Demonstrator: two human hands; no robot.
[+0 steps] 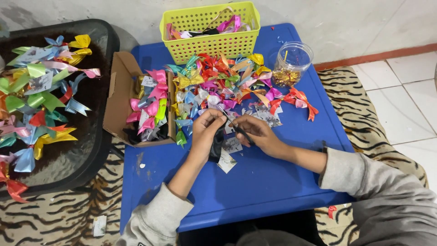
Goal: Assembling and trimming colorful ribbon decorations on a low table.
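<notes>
black ribbon (217, 145): dark, narrow strip, hanging limp from your fingers over the blue table (273, 182), its lower end just above small printed cards (229, 155) lying there. a thin dark strand of it runs slanting between both hands.

your left hand (205, 130) is closed on the ribbon's upper part, fingers curled, pinching it at the tips. your right hand (258, 133) pinches the other end of the strand, fingers drawn together, just beside the left.

just beyond your hands: loose heap of ribbon bows (223, 77), red, orange, teal, yellow, pink, silver, spread on the table.

containers:
- cardboard box (119, 95), left of the heap, open, holding pink, green and silver bows.
- yellow basket (214, 43), far edge of the table, a few ribbons and dark scraps inside.
- clear jar (292, 64), right of the basket, open, small gold bits at the bottom.

dark tray (86, 150) to your left carries more bows, green, blue, yellow. tiger-striped rug (59, 214) under all.
</notes>
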